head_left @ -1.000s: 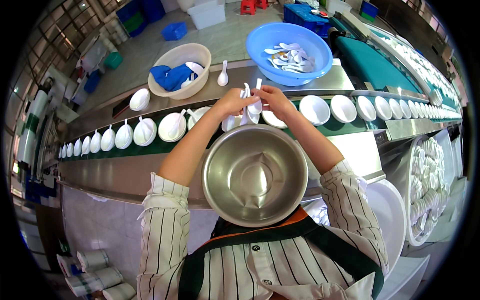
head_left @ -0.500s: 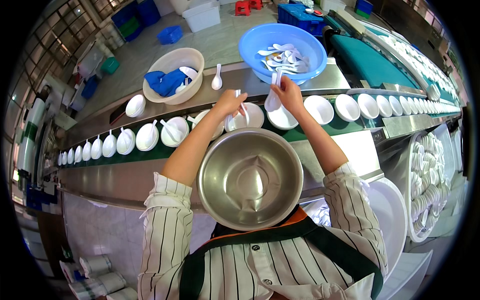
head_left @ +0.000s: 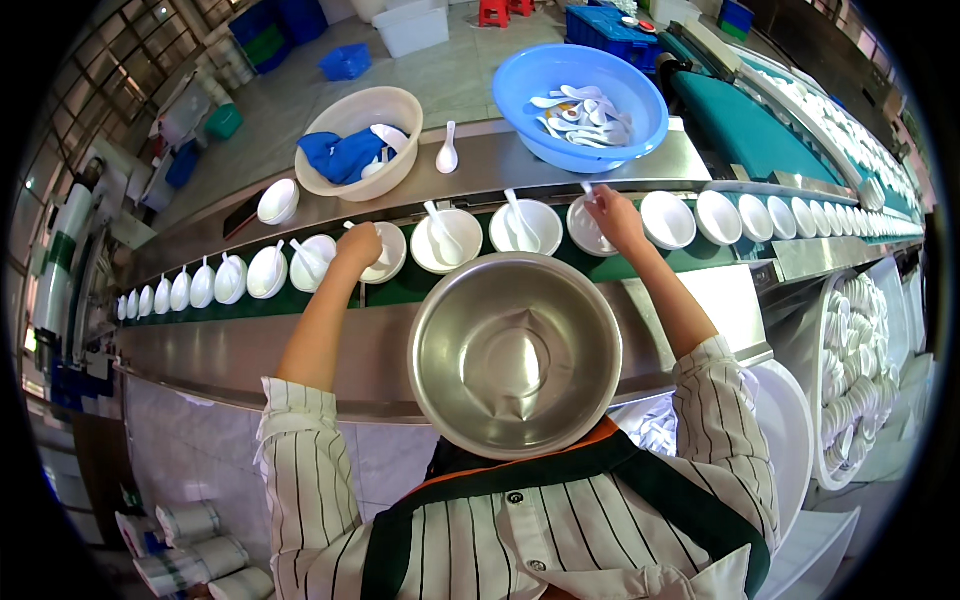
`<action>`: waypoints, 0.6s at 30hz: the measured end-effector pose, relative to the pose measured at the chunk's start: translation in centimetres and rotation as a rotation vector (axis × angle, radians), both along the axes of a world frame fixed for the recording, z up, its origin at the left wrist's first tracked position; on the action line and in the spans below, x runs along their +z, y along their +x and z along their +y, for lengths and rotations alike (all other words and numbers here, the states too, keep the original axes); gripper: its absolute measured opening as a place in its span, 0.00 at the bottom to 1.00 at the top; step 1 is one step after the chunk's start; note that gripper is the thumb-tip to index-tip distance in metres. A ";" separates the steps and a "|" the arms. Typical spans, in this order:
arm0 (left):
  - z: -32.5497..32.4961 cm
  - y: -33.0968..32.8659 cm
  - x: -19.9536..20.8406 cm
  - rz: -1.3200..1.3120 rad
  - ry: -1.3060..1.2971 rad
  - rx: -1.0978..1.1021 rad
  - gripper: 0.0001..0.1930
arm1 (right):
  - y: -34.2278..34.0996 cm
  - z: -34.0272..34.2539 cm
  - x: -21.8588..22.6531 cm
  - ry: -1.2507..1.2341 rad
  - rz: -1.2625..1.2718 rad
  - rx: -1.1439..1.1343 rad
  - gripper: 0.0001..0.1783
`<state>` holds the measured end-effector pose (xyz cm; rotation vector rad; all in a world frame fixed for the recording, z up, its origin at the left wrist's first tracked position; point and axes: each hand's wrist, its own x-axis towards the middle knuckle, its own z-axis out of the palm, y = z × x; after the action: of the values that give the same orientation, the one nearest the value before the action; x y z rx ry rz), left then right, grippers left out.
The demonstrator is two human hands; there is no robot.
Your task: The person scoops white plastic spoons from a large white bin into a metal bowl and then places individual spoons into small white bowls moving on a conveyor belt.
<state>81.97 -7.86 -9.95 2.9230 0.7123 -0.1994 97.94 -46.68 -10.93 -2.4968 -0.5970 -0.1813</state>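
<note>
My left hand (head_left: pixel 362 246) is over a white bowl (head_left: pixel 397 256) on the green belt, its fingers closed on a white soup spoon (head_left: pixel 381 272) that lies partly inside. My right hand (head_left: pixel 617 217) pinches another white spoon (head_left: pixel 588 187) by the handle, at the bowl (head_left: pixel 585 232) farther right; its lower part is hidden. Between my hands stand two bowls, one with a spoon (head_left: pixel 445 235) leaning in it, the other with a similar spoon (head_left: pixel 520 222). A steel basin (head_left: pixel 440 385) sits in front of my body.
Beyond the belt (head_left: pixel 425 287) stand a blue basin (head_left: pixel 510 95) of spoons and a cream basin (head_left: pixel 410 105) with blue cloth. A loose spoon (head_left: pixel 447 155) lies between them. Bowls with spoons run leftward; bowls without spoons (head_left: pixel 668 220) line up rightward. A tub (head_left: pixel 815 400) of stacked whiteware stands right.
My left hand has moved left to another bowl, my right hand down and right to a bowl. Two bowls between them now hold spoons. The row of bowls has shifted left.
</note>
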 end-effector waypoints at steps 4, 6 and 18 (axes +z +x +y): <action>-3.1 0.7 3.3 -0.409 -0.123 -0.353 0.14 | -1.6 1.6 1.4 0.107 -0.221 0.142 0.24; -7.9 2.0 7.7 -0.324 -0.903 -0.274 0.14 | -2.9 3.4 3.5 0.385 0.217 0.294 0.26; -15.3 5.7 4.0 -0.658 -1.146 -0.187 0.27 | -2.3 1.2 1.4 0.033 -0.146 0.115 0.11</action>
<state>87.64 -23.15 -5.98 1.7567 0.1076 0.2575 95.64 -45.51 -9.55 -2.4237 -0.7891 -0.3285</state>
